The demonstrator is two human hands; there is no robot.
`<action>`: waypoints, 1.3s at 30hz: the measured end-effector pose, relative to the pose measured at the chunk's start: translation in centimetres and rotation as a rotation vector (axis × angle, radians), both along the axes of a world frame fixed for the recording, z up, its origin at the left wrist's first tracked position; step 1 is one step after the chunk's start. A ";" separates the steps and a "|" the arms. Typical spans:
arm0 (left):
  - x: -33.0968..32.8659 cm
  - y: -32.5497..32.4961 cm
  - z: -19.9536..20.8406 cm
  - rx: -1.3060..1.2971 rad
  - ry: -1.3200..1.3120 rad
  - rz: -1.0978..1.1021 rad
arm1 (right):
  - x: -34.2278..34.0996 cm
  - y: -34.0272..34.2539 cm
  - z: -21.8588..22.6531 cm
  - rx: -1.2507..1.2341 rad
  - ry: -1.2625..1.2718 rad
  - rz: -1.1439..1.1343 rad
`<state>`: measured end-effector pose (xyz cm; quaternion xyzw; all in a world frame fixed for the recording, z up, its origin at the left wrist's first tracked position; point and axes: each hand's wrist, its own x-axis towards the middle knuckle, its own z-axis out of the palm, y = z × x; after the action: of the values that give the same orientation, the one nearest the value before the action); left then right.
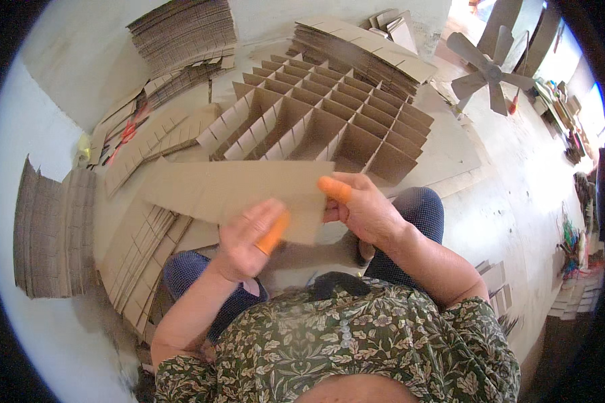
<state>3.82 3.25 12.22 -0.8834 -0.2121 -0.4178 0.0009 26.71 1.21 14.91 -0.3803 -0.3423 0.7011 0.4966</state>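
A long brown cardboard strip (pixel 249 185) is held up in front of me, slanting across the near side of a cardboard divider grid (pixel 316 111). My right hand (pixel 366 208) pinches its right end, the thumb in an orange finger cover on the front face. My left hand (pixel 249 242), also with an orange cover on one digit, lies against the strip's lower edge. Motion smears its fingers, so I cannot tell whether they grip. The grid's interlocked strips stand upright, with long open slots on the side toward me.
Flat slotted sheets (pixel 141 258) lie to the left, below red-handled scissors (pixel 124 142). Cardboard stacks stand at the left wall (pixel 54 232), at the back left (pixel 181 33) and behind the grid (pixel 366 50). A fan (pixel 492 70) stands at the far right.
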 end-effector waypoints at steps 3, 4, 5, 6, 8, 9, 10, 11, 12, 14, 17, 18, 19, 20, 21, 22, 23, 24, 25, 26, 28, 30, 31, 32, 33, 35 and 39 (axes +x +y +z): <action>1.2 -0.7 -0.5 0.080 0.111 -0.055 | 0.7 -0.1 -0.2 0.018 0.012 -0.133; 1.0 -0.9 -1.1 0.058 0.084 -0.003 | 1.6 -0.4 0.4 0.084 -0.021 -0.181; 0.7 -1.0 -1.8 0.035 0.057 0.049 | 2.6 -0.3 0.2 0.159 -0.117 -0.269; -0.1 -1.1 -2.9 -0.088 0.022 0.144 | 4.0 -0.4 0.2 0.266 -0.147 -0.353; -1.2 -0.8 -4.6 -0.115 -0.007 0.252 | 8.6 -0.7 -0.5 0.430 -0.103 -0.505; -1.7 -0.6 -5.6 -0.128 -0.020 0.307 | 9.3 -1.0 0.0 0.492 -0.140 -0.618; -2.6 -0.6 -7.2 -0.152 -0.007 0.325 | 10.1 -1.2 0.6 0.552 -0.179 -0.728; -3.6 -0.6 -9.0 -0.177 0.006 0.340 | 10.5 -1.5 0.5 0.590 -0.199 -0.763; -4.0 -0.6 -10.3 -0.202 0.015 0.358 | 10.9 -1.7 0.3 0.629 -0.222 -0.796; -3.7 -0.8 -11.0 -0.378 -0.068 0.344 | 11.8 -1.7 -2.1 0.593 -0.412 -0.880; -3.4 -0.4 -12.4 -0.479 -0.110 0.332 | 12.5 -1.8 -4.9 0.590 -0.725 -0.929; -3.0 -0.2 -12.4 -0.485 -0.111 0.330 | 12.1 -2.1 -4.6 0.488 -0.874 -0.886; -2.8 -0.2 -12.1 -0.466 -0.101 0.317 | 12.4 -2.1 -4.8 0.510 -0.902 -0.855; -2.6 -0.3 -11.8 -0.447 -0.092 0.305 | 12.6 -1.9 -5.2 0.531 -0.930 -0.823; -2.4 -0.3 -11.4 -0.428 -0.082 0.295 | 12.8 -1.8 -5.4 0.553 -0.956 -0.789; -2.3 -0.2 -11.4 -0.415 -0.076 0.298 | 12.6 -1.8 -5.1 0.595 -0.992 -0.866; -2.4 0.0 -11.6 -0.402 -0.070 0.302 | 12.8 -1.6 -5.3 0.603 -0.947 -0.865; -2.5 0.1 -11.6 -0.388 -0.062 0.305 | 13.3 -1.3 -5.6 0.610 -0.902 -0.864; -2.5 0.2 -11.7 -0.402 -0.064 0.311 | 13.6 -1.0 -6.0 0.617 -0.856 -0.863; -2.5 0.2 -11.9 -0.415 -0.066 0.317 | 13.8 -0.8 -6.5 0.612 -0.868 -0.824; -2.6 0.3 -12.0 -0.423 -0.072 0.325 | 13.9 -0.3 -6.9 0.608 -0.888 -0.739; -2.5 0.3 -12.0 -0.415 -0.075 0.326 | 13.7 -0.6 -6.2 0.568 -0.892 -0.740; -2.6 0.3 -12.0 -0.426 -0.070 0.330 | 13.5 -0.7 -5.9 0.548 -0.893 -0.739; -2.6 0.3 -12.0 -0.437 -0.066 0.333 | 13.5 -0.6 -6.3 0.540 -0.873 -0.745; -2.5 0.4 -12.0 -0.446 -0.063 0.336 | 13.6 -0.5 -6.5 0.534 -0.854 -0.753; -2.5 0.5 -12.3 -0.422 -0.070 0.346 | 13.7 -0.6 -6.3 0.526 -0.890 -0.758; -2.6 0.5 -12.4 -0.357 -0.041 0.364 | 13.1 -1.2 -4.5 0.505 -1.109 -0.755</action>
<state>1.25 3.79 -0.17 -0.8081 -0.4382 -0.3846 -0.0842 39.84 0.06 10.40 -0.6466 -0.5411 0.0840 0.5311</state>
